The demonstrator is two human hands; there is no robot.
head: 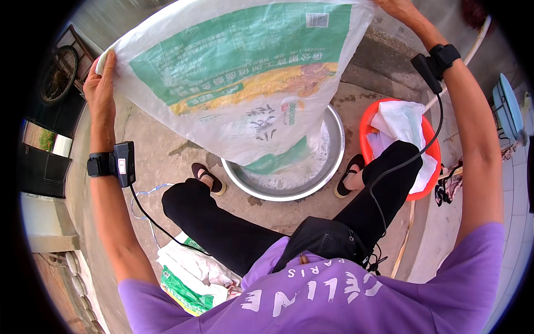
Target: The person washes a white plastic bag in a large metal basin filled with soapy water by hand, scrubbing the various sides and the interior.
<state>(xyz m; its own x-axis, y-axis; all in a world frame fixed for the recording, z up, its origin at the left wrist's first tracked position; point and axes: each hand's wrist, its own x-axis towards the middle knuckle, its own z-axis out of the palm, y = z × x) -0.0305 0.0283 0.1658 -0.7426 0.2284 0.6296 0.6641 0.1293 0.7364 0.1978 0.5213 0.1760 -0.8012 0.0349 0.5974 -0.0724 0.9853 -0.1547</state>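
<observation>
A white woven plastic sack [196, 121] with green and yellow printing hangs stretched between my raised hands. My left hand [100, 79] pinches its left corner between thumb and fingers. At the top edge of the view, my right hand [394, 7] grips the upper right corner, with its fingers partly cut off. The sack's lower end dips into a round metal basin [288, 196] on the ground between my feet. Sudsy water [308, 169] fills the basin's bottom; the sack hides part of it.
An orange-red plastic tub [434, 146] with white sacks [400, 119] inside stands by my right leg. More printed sacks [187, 267] lie crumpled by my left thigh. A blue cord [152, 190] trails over the concrete. At right are a blue basin [507, 106] on a stand and a pale pipe [477, 41].
</observation>
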